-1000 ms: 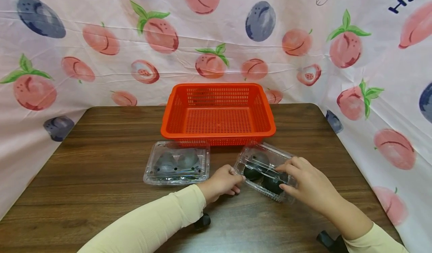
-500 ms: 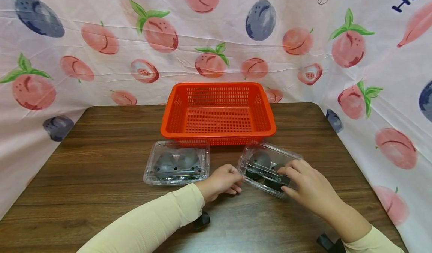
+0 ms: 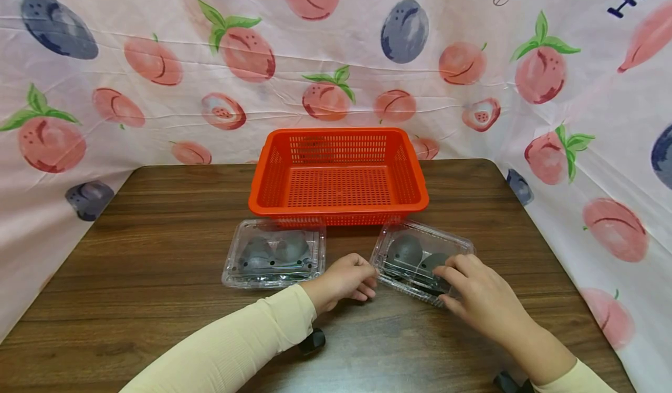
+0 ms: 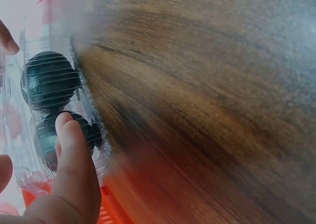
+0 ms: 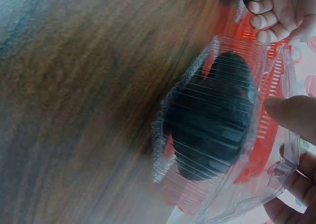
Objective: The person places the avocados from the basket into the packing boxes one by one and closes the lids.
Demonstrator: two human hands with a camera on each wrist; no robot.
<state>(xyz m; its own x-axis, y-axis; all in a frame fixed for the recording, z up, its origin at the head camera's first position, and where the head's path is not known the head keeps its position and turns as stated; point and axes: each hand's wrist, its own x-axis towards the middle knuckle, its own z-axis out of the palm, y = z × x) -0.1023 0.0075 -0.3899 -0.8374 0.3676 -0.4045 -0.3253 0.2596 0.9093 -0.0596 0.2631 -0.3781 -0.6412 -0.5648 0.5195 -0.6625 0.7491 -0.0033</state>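
Observation:
A clear plastic clamshell box (image 3: 420,224) of dark green avocados (image 3: 405,249) sits on the table, in front of a red basket and angled. At its left corner my left hand (image 3: 343,282) grips the end, one digit against the side wall in the left wrist view; the exact contact is partly hidden. My right hand (image 3: 483,291) pinches the lid's edge at the right, thumb and fingers on opposite sides in the right wrist view. The lid is down over the avocados in the head view. Dark avocados (image 4: 49,81) show through the ribbed wall.
A second clear clamshell box (image 3: 231,265) with dark fruit stands left of my left hand. Behind both boxes is the red perforated basket (image 3: 338,211). The wooden table (image 3: 173,235) backs onto a fruit-print cloth (image 3: 173,107).
The right box's lid has come down over the avocados and lies flatter. The right hand has shifted slightly right with the lid's edge. The left hand has barely moved.

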